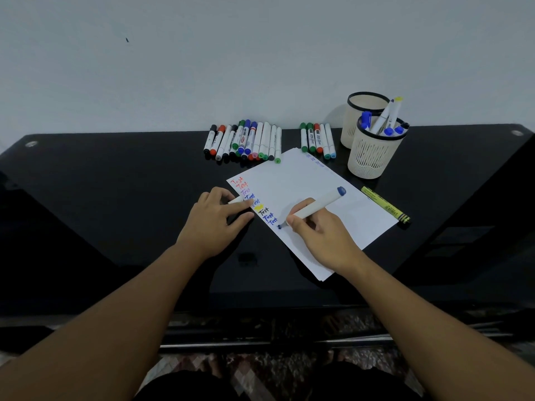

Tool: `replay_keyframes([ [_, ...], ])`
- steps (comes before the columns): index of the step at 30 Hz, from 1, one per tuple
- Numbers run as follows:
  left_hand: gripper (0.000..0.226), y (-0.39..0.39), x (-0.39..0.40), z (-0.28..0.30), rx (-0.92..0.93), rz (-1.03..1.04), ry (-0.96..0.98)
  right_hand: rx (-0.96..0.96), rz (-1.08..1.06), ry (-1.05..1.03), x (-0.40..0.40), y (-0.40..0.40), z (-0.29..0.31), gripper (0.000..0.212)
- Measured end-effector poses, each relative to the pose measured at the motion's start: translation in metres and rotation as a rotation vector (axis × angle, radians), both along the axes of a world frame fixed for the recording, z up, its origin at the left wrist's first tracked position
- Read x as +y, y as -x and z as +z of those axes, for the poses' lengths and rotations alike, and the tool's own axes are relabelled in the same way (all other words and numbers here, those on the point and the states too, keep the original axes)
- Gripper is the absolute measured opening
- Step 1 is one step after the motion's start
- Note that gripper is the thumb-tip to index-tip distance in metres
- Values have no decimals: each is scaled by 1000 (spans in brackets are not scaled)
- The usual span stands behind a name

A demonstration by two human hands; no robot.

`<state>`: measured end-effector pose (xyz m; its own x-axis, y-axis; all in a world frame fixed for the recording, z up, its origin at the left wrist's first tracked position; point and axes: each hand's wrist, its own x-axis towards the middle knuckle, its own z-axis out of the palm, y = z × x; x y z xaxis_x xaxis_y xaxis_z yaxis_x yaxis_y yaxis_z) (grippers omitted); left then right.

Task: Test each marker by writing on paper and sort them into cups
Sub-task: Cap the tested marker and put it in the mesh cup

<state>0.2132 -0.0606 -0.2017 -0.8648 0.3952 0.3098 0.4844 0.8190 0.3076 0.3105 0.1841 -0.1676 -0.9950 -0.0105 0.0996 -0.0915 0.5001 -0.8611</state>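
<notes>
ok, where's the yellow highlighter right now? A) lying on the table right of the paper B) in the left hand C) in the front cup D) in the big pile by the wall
A: the yellow highlighter lies flat on the black table, just off the right edge of the paper, with neither hand touching it.

The single view comes from a camera worn on the person's head, looking forward and steeply down over both forearms, which enter from the bottom corners and converge on the paper (pixel 307 204) near the frame's centre. It sits close enough that the black table (pixel 115 180) fills the middle band from edge to edge, with wide-angle bending at its corners, while the pale wall (pixel 202 59) takes the whole upper third and the person's lap and patterned floor show along the bottom. No second view is given, so nothing is shared between cameras.
</notes>
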Motion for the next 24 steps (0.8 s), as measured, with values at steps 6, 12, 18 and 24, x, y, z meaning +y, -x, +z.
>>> replay_keyframes([
  [6,39,1,0,-1,8,-1,5,14,-1,-31,-2,2,-2,6],
  [12,45,0,0,-1,-11,5,-4,19,3,-40,-1,1,-2,6],
  [18,42,0,0,0,-9,1,2,31,-22,-45,-1,3,-3,5],
  [24,59,-1,0,2,-27,4,-10,30,-17,-66,0,3,-3,5],
])
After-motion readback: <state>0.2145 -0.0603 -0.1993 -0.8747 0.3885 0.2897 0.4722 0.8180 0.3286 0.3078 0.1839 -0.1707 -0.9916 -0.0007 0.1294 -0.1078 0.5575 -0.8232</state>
